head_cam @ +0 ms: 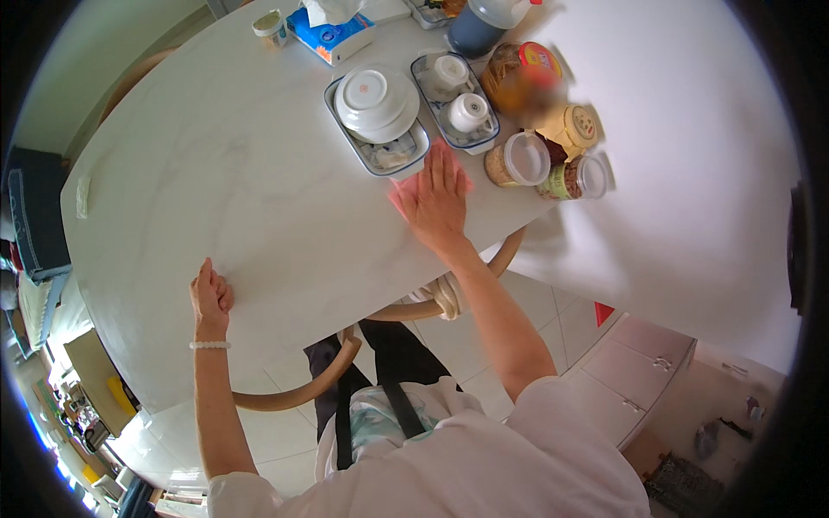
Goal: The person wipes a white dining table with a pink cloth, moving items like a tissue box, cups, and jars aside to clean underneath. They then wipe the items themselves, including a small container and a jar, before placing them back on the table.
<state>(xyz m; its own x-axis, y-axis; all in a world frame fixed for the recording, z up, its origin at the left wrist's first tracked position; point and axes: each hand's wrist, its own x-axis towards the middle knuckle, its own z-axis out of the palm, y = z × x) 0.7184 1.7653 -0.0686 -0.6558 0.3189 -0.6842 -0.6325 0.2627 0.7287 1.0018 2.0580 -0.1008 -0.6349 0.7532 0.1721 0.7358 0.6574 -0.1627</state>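
My right hand (438, 206) lies flat with its fingers stretched out, pressing a pink cloth (405, 194) onto the white marbled table (259, 213). Just beyond the fingertips stand two blue-rimmed ceramic dishes. An upside-down stack of white bowls (377, 103) sits in the left dish (388, 169); the right dish (482, 144) carries two upturned white cups (469, 112). Over the table's near left part, my left hand (210, 294) is curled into a loose fist, with nothing visible in it. A pale bead bracelet (210, 345) circles that wrist.
Several jars, among them a clear-lidded jar (518, 160), crowd the right side by the white wall (680, 162). Behind them stands a dark-filled jug (478, 29). A blue tissue pack (330, 35) and a small tub (269, 27) are farther back. A wooden chair (304, 395) is below the near edge.
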